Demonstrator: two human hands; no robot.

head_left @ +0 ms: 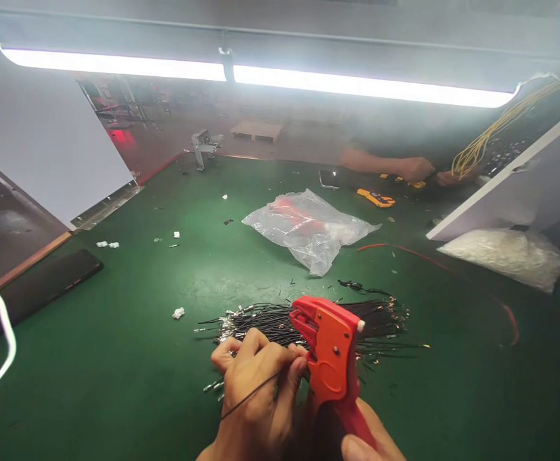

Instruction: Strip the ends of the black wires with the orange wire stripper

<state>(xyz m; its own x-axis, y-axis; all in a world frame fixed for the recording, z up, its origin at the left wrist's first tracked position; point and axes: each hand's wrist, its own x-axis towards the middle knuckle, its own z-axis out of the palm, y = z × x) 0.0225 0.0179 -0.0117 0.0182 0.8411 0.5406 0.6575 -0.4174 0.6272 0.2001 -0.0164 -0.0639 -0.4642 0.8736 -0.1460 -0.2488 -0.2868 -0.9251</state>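
Observation:
A red and orange wire stripper [330,352] stands upright in my right hand [371,435], whose fingers wrap its handle. My left hand [258,390] is closed in a pinch on a thin black wire [251,395], which trails back over the hand. The pinching fingertips are close beside the stripper's left side; whether the wire's end sits in the jaws is hidden. Behind both hands lies a pile of short black wires [265,320], with metal terminals at the left ends and bare copper at several right ends.
A clear plastic bag [309,234] with red contents lies further back. A red wire [419,251] curves at the right, near a bag of pale pieces [505,253]. Across the table are a co-worker's hands [412,169], a yellow tool [376,198] and a phone [329,179].

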